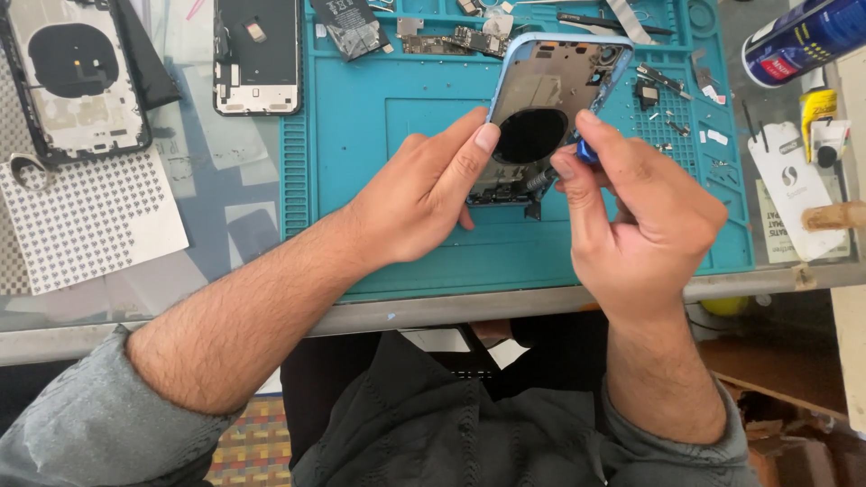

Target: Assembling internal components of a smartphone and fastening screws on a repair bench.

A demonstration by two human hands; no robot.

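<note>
My left hand (424,194) grips the left edge of an opened blue phone housing (555,86), holding it tilted above the teal repair mat (379,117). The housing's inside faces me, with a dark round coil at its middle. My right hand (645,221) pinches a small blue-handled tool (587,151) against the housing's lower right side. The tool's tip is hidden by my fingers.
A battery (347,22), circuit boards (451,41), small screws and brackets (672,122) lie on the mat. Two other opened phone bodies (257,54) (77,81) rest on the glass table at left, above a patterned sheet (90,221). A blue spray can (803,41) lies at top right.
</note>
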